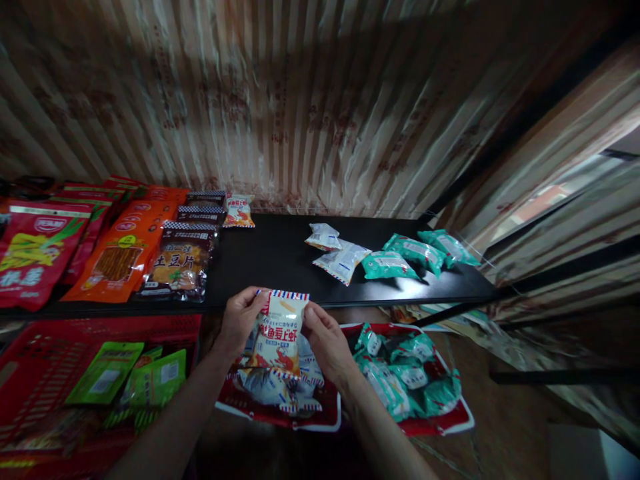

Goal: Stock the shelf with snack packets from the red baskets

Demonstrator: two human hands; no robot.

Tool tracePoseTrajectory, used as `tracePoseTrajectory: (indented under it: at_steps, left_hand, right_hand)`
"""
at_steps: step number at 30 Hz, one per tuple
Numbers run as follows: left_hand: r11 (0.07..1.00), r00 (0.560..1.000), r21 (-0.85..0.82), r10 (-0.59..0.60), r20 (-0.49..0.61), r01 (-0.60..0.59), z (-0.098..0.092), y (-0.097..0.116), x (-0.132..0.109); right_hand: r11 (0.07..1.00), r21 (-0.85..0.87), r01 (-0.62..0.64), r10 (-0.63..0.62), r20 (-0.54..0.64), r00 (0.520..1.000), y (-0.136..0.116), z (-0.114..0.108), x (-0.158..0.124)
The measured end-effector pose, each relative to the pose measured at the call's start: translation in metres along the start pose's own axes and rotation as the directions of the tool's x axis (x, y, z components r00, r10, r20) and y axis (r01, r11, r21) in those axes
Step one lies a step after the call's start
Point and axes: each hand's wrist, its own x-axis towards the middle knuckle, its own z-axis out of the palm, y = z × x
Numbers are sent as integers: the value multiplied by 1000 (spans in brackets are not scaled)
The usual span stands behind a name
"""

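Between my two hands is a white snack bag (279, 337) with a red-and-blue striped edge and red lettering, its printed front toward me. My left hand (243, 320) pinches its upper left corner, and my right hand (327, 340) grips its right edge near the top. Directly below it, a red basket (330, 417) with a white rim holds several similar white bags (270, 389). On the black shelf (265, 260), one matching bag (239, 211) stands upright at the back, and two more white bags (343, 259) lie face down further right.
Upright red, orange and dark snack packs (177, 260) line the shelf's left part. Several green bags (390, 265) lie at its right end. Below, a red basket (467, 420) holds green bags; a red crate (30, 353) holds light-green packs (105, 373). Black frame bars (550, 377) edge the right.
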Motion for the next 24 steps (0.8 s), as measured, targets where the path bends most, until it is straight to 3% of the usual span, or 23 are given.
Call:
tracePoseTrajectory:
  at_steps: [7,13,19,24]
  left_hand:
    - [995,995,82,42,95,-50,6,-10,-2]
    - [998,978,60,-12,207,-1,7,-5,-11]
    - [994,908,24,-108,404,108,8,-16,-23]
    - [990,865,65,-138,482,121,9,-20,-27]
  right_hand:
    - [1000,-29,-1,-2,-76,997,-2,-8,1]
    - [996,58,65,-51,-213,976,-6,-12,7]
    - [986,118,117,-75,-314,947,-10,-17,11]
    - [987,71,146,-111,-364,925,-12,-23,14]
